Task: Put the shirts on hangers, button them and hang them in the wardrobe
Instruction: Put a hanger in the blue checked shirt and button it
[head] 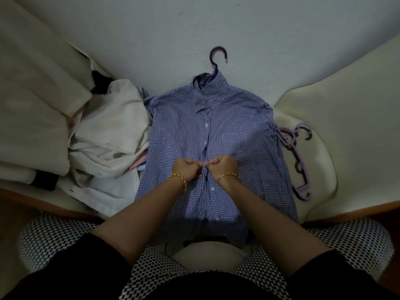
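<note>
A blue checked shirt (pixel 233 118) lies face up on the bed, on a purple hanger (pixel 217 59) whose hook sticks out past the collar. The upper buttons look fastened. My left hand (pixel 188 169) and my right hand (pixel 220 167) meet at the shirt's front placket about halfway down. Both have curled fingers pinching the two fabric edges at a button. Below my hands the placket shows more white buttons.
A heap of white and pale shirts (pixel 108 135) lies left of the checked shirt. Several lilac hangers (pixel 296 152) lie to its right on a cream pillow (pixel 346 118). Cream bedding (pixel 32 94) is piled at the far left. The bed's wooden edge (pixel 54 206) runs near me.
</note>
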